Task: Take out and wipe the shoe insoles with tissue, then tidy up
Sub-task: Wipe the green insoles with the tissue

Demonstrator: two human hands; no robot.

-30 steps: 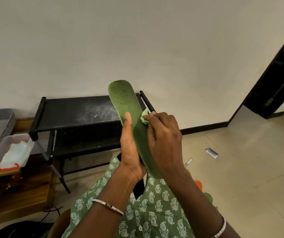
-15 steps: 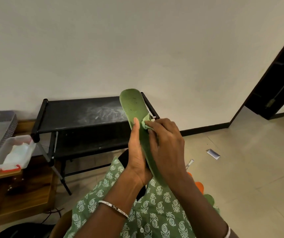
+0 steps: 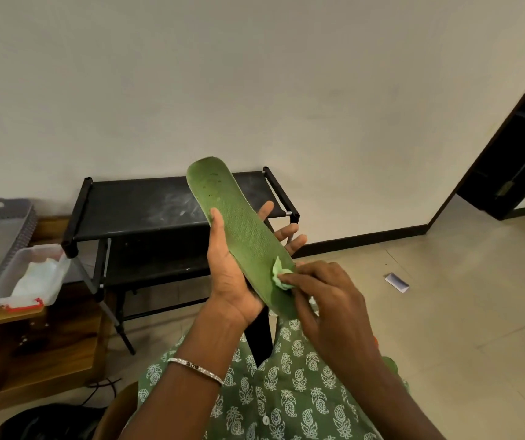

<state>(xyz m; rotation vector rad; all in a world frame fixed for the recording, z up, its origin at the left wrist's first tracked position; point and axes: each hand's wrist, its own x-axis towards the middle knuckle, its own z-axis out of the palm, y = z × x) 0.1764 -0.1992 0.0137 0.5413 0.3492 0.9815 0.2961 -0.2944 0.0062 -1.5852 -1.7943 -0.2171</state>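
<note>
Long green insole [image 3: 239, 227], dimpled all over, darker smudges and a faint stamp at the toe, too blurry to read. The left hand [image 3: 232, 281] holds it up over the lap [image 3: 286, 392], fingers cupped behind, thumb on the edge; right hand [image 3: 328, 300] has its fingers pinching a tissue wad [image 3: 279, 277] against the heel

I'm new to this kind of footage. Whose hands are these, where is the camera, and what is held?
No machine here: a camera worn on a person's head looks down at their own bare hands. The left hand holds a green insole tilted up, thumb on one edge, fingers behind it. The right hand pinches a wad of tissue against the insole's lower part. Behind stands a black rack; to the left, a plastic box of white tissue sits on a wooden table.
</note>
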